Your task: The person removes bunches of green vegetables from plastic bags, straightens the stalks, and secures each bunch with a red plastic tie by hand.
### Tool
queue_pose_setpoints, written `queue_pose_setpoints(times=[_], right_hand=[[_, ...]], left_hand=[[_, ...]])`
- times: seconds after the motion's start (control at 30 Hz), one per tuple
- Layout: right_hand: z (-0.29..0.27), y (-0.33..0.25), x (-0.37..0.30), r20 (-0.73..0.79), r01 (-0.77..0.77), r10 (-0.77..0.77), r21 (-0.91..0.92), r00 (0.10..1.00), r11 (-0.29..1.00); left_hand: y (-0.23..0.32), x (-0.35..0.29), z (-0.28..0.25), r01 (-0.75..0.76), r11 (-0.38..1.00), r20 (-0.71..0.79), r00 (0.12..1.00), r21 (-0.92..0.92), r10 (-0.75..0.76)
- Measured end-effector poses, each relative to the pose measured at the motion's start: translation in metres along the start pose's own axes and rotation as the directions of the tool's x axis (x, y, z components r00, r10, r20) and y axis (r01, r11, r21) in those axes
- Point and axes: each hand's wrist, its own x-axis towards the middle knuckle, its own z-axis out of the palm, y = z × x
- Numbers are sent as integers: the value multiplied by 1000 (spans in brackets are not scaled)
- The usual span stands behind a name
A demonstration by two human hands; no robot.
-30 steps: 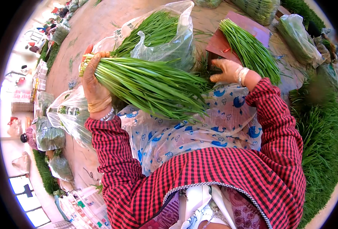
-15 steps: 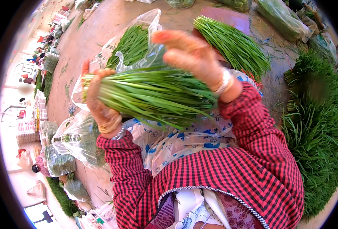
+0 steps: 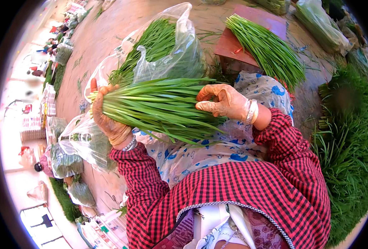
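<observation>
A thick bunch of garlic chives (image 3: 159, 108) lies level across my lap, pale cut ends to the left and green leaf tips to the right. My left hand (image 3: 109, 112), in a thin stained glove, is wrapped round the pale end. At the leafy end, my right hand (image 3: 223, 101), gloved too, has its thumb and fingers curled together against the leaves. Whatever is between those fingertips is too small to make out. Just beyond the bunch, a clear plastic bag (image 3: 184, 39) stands open with more garlic chives (image 3: 153, 50) in it.
Another bunch of chives (image 3: 267, 50) rests on a low reddish-brown stool (image 3: 234, 43) at the far right. A large heap of chives (image 3: 350, 157) lines my right side. Filled plastic bags (image 3: 86, 141) stand on the left. Patterned plastic sheeting (image 3: 192, 157) covers my lap.
My right hand has come down from above the bunch to its leafy end, and its fingers have curled in. The left hand keeps its hold on the pale end.
</observation>
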Motion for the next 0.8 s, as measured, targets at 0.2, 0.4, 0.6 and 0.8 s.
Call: queue_pose_setpoints(times=[0.2,0.4,0.6,0.8], right_hand=[[16,-16,13,68,40,-42,28,997,999],[7,-33,3,118,200,-166,-400,979,895],[-13,-2,13,52,325,-411,-706,910,629],[-34,37,30,-140,315,-505,-634,852,706]], left_hand=[[6,-9,5,2,1000,15,1000,-23,-2],[11,-14,6,-19,995,60,998,98,14],[15,-26,12,82,987,129,986,140,-101],[24,-25,-4,-22,976,15,1000,217,19]])
